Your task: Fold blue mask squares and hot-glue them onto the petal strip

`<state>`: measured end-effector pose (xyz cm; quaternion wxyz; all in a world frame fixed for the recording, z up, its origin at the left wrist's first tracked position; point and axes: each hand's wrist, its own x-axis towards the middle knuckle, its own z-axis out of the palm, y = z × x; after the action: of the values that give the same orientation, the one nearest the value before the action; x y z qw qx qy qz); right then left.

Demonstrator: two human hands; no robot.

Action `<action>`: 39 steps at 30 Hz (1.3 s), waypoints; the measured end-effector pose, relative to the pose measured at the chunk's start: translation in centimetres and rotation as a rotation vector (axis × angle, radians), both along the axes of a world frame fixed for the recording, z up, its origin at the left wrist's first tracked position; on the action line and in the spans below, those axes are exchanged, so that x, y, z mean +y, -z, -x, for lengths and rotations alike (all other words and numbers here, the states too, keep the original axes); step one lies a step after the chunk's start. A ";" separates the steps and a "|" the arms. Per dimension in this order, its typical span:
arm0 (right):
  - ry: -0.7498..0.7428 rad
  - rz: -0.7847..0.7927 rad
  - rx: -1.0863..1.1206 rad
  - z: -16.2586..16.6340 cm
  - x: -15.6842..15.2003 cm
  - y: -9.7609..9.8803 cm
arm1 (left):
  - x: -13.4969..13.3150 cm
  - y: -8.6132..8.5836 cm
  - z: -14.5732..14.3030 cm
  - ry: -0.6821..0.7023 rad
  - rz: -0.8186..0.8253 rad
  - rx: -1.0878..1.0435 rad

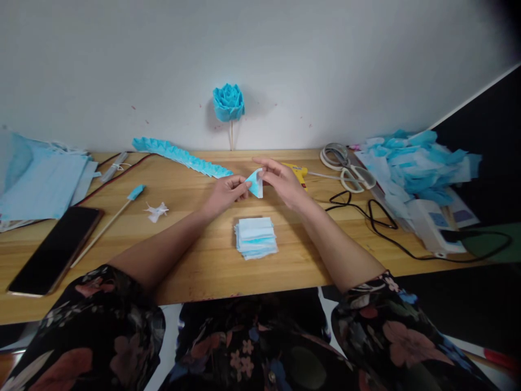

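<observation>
Between my hands, above the wooden table, is a small piece of blue and white mask fabric [255,183], folded to a slanted point. My left hand [226,191] pinches its left side between thumb and fingers. On its right edge, the thumb and fingers of my right hand [281,182] also close, with the index finger stretched out above. A stack of cut blue and white fabric pieces [256,238] lies just in front of me, below my hands. Behind my left hand runs a row of folded blue petals [183,156].
A blue fabric rose [228,103] on a stick stands against the wall. At left are masks [44,179], a phone [55,252] and a stick with a blue tip [108,231]. Rightward lie a yellow glue gun [299,172], scissors [358,179], tape [334,156], a cable and fabric scraps [419,163].
</observation>
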<state>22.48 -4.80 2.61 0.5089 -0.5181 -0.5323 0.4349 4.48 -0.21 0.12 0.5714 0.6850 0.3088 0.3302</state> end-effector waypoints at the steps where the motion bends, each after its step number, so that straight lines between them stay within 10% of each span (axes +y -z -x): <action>1: -0.008 0.006 0.021 0.0 -0.1 -0.1 | 0.0 0.0 0.0 0.000 0.001 0.000; 16: 0.130 -0.028 0.156 -0.5 0.6 0.9 | 0.1 0.1 0.0 -0.015 0.017 0.006; 39: -0.063 0.014 -0.075 0.3 -0.3 0.3 | 0.1 0.2 0.1 0.001 -0.007 -0.057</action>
<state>22.14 -5.06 2.26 0.4708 -0.5206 -0.5642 0.4347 4.41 -0.07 -0.09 0.5779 0.6773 0.2907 0.3503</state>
